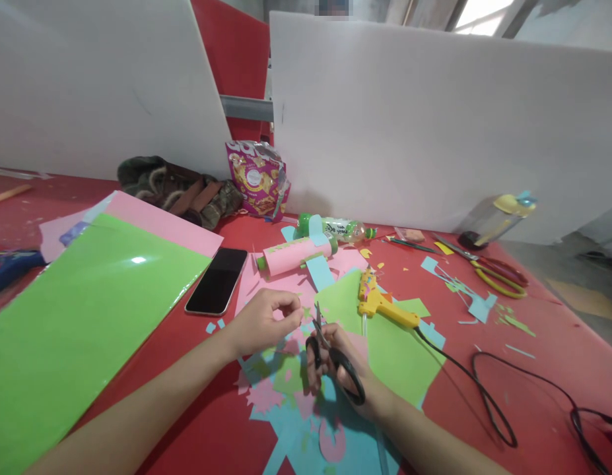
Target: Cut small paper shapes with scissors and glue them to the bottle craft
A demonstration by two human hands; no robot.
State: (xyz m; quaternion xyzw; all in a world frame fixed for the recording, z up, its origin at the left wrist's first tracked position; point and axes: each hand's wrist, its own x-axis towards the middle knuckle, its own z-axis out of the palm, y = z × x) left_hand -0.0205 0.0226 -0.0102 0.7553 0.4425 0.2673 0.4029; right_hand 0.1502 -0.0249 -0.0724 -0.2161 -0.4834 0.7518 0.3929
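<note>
My right hand (342,359) grips a pair of scissors (346,373) with black handles, its blades pointing up and away from me. Closed in a pinch, my left hand (269,320) is just left of the blade tips. A small green paper piece (307,313) shows at its fingertips. Beneath both hands lie blue paper (286,429) and many cut scraps, among them a pink star-shaped piece (265,396) and a pink ring (332,441). Beyond them rests a roll wrapped in pink paper (296,256) with green ends.
A black phone (216,282) and green sheets (112,316) lie left. To the right are a yellow glue gun (387,309) with a trailing cord, and large scissors (498,274). A bottle (342,229), snack bag (259,179) and camouflage bag (181,191) line the white partition (434,125).
</note>
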